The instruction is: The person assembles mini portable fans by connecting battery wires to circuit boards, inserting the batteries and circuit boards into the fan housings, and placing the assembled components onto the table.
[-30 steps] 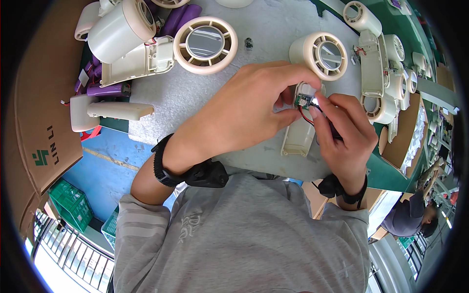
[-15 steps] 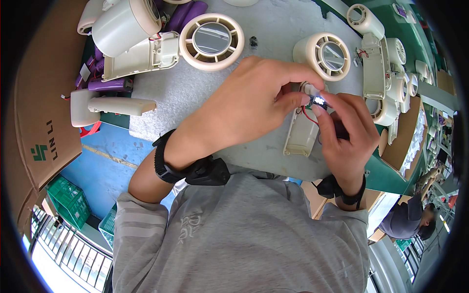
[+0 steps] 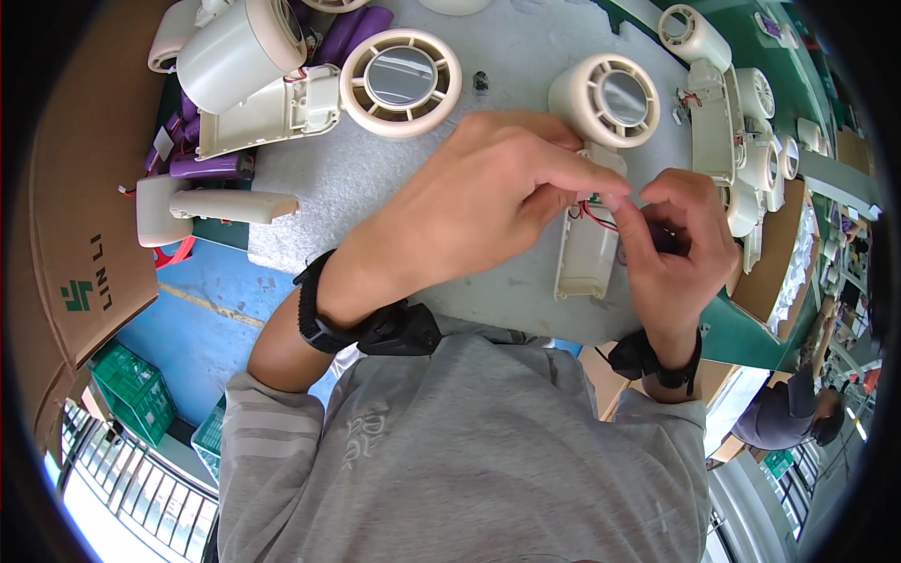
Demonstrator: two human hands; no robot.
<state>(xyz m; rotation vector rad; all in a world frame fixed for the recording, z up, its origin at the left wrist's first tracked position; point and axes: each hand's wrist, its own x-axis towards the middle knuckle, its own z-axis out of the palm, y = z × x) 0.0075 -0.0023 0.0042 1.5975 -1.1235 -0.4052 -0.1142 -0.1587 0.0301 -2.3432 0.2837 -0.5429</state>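
Observation:
My left hand (image 3: pixel 516 178) reaches across the bench, its thumb and forefinger closed on a small circuit board (image 3: pixel 593 198), mostly hidden by the fingertips. Red and black wires (image 3: pixel 599 218) run from the board toward my right hand (image 3: pixel 680 239). That hand is curled around a dark purple battery (image 3: pixel 667 240), largely covered by the fingers, and its thumb tip meets the board's edge. Beneath both hands lies an open cream handle shell (image 3: pixel 584 258). It joins a round cream fan head (image 3: pixel 610 100) with a mirror-like centre, just beyond my fingers.
Another fan head (image 3: pixel 401 83) with an open handle lies left, near a cream cylinder (image 3: pixel 230 56) and purple batteries (image 3: pixel 211 167). A small dark part (image 3: pixel 481 83) rests on the foam mat (image 3: pixel 319 178). More fan units (image 3: pixel 713 122) line the right; a cardboard box (image 3: pixel 89 188) stands left.
The white light on the board no longer shows. My right forefinger has lifted off the board, and the fan head with its shell has shifted slightly.

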